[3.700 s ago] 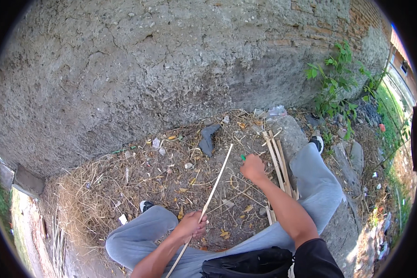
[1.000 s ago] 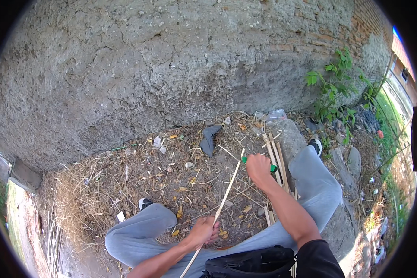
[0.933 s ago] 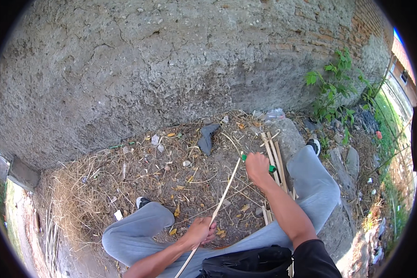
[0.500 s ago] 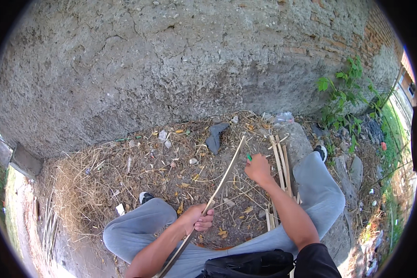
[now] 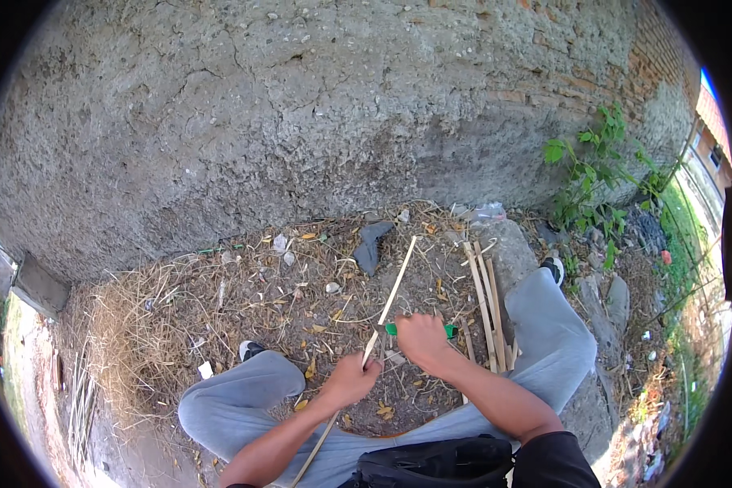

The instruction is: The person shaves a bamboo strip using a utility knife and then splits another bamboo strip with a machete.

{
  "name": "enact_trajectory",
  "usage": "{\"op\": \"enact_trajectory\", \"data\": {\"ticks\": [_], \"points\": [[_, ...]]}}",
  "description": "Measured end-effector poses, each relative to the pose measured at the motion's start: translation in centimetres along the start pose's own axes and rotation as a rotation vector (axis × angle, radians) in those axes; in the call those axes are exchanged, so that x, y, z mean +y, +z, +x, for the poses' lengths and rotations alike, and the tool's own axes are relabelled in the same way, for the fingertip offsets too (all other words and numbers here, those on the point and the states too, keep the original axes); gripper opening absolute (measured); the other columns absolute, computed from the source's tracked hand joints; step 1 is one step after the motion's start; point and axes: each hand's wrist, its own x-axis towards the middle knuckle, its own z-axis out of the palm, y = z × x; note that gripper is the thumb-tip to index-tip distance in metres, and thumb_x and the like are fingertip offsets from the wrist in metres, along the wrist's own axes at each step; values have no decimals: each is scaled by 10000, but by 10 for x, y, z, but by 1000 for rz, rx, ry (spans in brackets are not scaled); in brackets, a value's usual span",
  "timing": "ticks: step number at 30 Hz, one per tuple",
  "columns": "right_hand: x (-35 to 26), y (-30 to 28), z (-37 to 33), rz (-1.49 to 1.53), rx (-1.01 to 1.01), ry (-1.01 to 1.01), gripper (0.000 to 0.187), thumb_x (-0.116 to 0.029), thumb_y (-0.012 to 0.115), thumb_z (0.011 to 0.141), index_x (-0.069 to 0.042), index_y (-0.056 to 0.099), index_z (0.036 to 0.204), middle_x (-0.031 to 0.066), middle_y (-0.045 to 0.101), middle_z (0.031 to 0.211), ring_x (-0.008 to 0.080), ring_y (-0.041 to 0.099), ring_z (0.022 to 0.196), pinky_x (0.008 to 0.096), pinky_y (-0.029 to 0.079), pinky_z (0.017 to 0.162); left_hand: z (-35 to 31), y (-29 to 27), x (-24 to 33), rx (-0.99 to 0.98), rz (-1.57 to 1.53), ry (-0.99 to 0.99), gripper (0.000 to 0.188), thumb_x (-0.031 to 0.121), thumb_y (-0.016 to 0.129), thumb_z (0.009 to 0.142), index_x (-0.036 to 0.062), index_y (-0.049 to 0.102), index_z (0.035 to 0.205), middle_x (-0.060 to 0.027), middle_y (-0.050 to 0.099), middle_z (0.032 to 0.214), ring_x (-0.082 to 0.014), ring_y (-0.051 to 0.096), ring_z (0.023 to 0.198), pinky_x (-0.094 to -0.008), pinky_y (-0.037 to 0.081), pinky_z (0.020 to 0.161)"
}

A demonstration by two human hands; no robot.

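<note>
A long, pale bamboo strip (image 5: 399, 281) slants up and away in front of me, its lower end passing over my left leg. My left hand (image 5: 351, 381) is closed around it near the middle. Just above and to the right, my right hand (image 5: 423, 340) is closed on a green-handled knife (image 5: 450, 331). The handle shows on both sides of that fist, and its inner end meets the strip. The blade is too small and blurred to make out clearly. Several split bamboo strips (image 5: 481, 302) lie beside my right leg.
A rough, cracked wall (image 5: 301, 130) rises ahead. Straw and shavings (image 5: 134, 342) litter the ground, with a dark grey cloth scrap (image 5: 369, 248) near the wall. A leafy plant (image 5: 594, 175) grows at right. A black bag (image 5: 435, 462) rests at my lap.
My right hand has come down and left, bringing the knife to the strip just above my left hand. The strip has turned slightly in my left hand's grip.
</note>
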Motion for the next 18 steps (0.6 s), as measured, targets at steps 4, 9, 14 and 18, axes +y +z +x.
{"op": "enact_trajectory", "data": {"ticks": [4,9,14,18], "points": [[7,23,6,-15,52,36,150,-145,561,826,-61,675,775,178,682,722,348,700,701,491,535,612,-9,4,11,24,154,-63,232,206,562,884,-26,562,890,-224,633,732,-365,652,689,-455,502,672],[16,38,18,-53,87,36,169,-159,555,830,-70,677,756,175,675,684,358,699,685,486,537,591,-19,4,13,55,207,-75,217,138,531,848,-47,538,961,-288,646,840,-458,647,826,-499,511,764],[78,24,46,-96,35,298,149,-108,580,838,-34,709,851,194,705,889,349,706,836,451,561,703,-43,23,4,-63,202,-70,194,134,535,838,-31,530,940,-267,629,778,-418,647,765,-471,498,709],[139,39,52,-130,-6,508,158,-99,600,844,-50,724,929,172,709,929,336,702,893,436,563,736,-54,24,3,-148,154,26,138,128,545,840,12,472,855,-193,559,651,-352,593,613,-442,461,607]]}}
